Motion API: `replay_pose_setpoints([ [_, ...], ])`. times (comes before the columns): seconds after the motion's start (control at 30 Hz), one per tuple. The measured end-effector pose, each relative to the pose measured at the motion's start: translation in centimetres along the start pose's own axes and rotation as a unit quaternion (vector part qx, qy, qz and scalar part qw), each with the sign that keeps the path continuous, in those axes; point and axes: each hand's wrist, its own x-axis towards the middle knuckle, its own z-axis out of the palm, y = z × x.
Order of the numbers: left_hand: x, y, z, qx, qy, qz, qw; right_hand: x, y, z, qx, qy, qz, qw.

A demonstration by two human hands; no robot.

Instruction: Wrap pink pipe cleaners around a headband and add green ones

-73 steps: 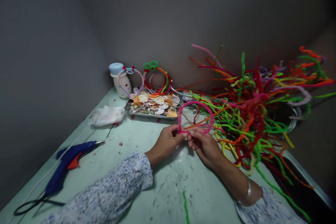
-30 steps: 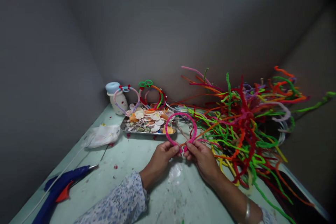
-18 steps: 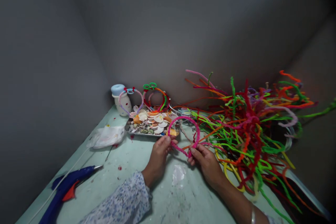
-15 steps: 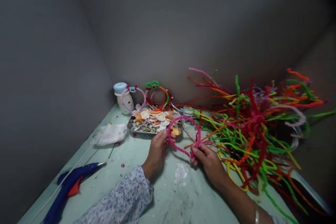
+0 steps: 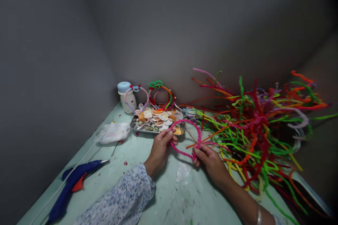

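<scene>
A bright pink headband [image 5: 189, 121], its band wrapped in fuzzy pipe cleaner, is held up above the table in both hands. My left hand [image 5: 160, 149] pinches its left side between thumb and fingers. At the lower right, near the band's end, my right hand [image 5: 207, 160] grips it with thumb and fingertips. Just behind the left hand stands a metal tray [image 5: 145, 133] filled with flower-shaped pieces [image 5: 161, 117] and small bead-like bits. Two finished-looking pipe-cleaner headbands, one pastel [image 5: 126, 101] and one multicoloured [image 5: 170, 102], stand upright at the tray.
To the right spreads a big tangle of coloured pipe cleaners [image 5: 260, 123]. A blue glue gun [image 5: 70, 182] with a white cord lies at left. Behind it are a clear plastic bag [image 5: 114, 133] and a white jar with a blue lid [image 5: 127, 100]. Grey walls close in behind.
My left thumb and fingers have come together more on the pink headband's left side. The right hand keeps its grip. The whole view has shifted slightly.
</scene>
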Motion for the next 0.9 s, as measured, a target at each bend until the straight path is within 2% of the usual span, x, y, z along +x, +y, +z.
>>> replay_pose_setpoints([
  [0.23,0.4,0.3,-0.1,-0.063,0.008,-0.014,0.998,-0.2,-0.1,-0.1,0.134,-0.053,0.007,0.989],
  [0.4,0.3,0.4,0.0,-0.086,0.014,-0.019,0.996,-0.7,0.0,0.0,0.101,-0.094,0.004,0.990],
  [0.5,-0.2,0.4,0.5,-0.089,0.006,-0.048,0.995,-0.7,0.1,0.0,0.077,-0.077,-0.006,0.994],
  [0.7,-1.7,0.0,1.4,-0.078,-0.054,-0.133,0.987,-0.3,0.1,-0.3,0.092,-0.020,-0.020,0.995],
  [0.77,-1.9,-0.4,1.5,-0.048,-0.078,-0.138,0.986,-0.3,0.1,-0.3,0.085,-0.023,-0.024,0.996],
  [0.9,-1.9,-1.1,1.2,-0.003,-0.081,-0.117,0.990,-0.2,0.1,-0.1,0.082,-0.027,-0.028,0.996],
])
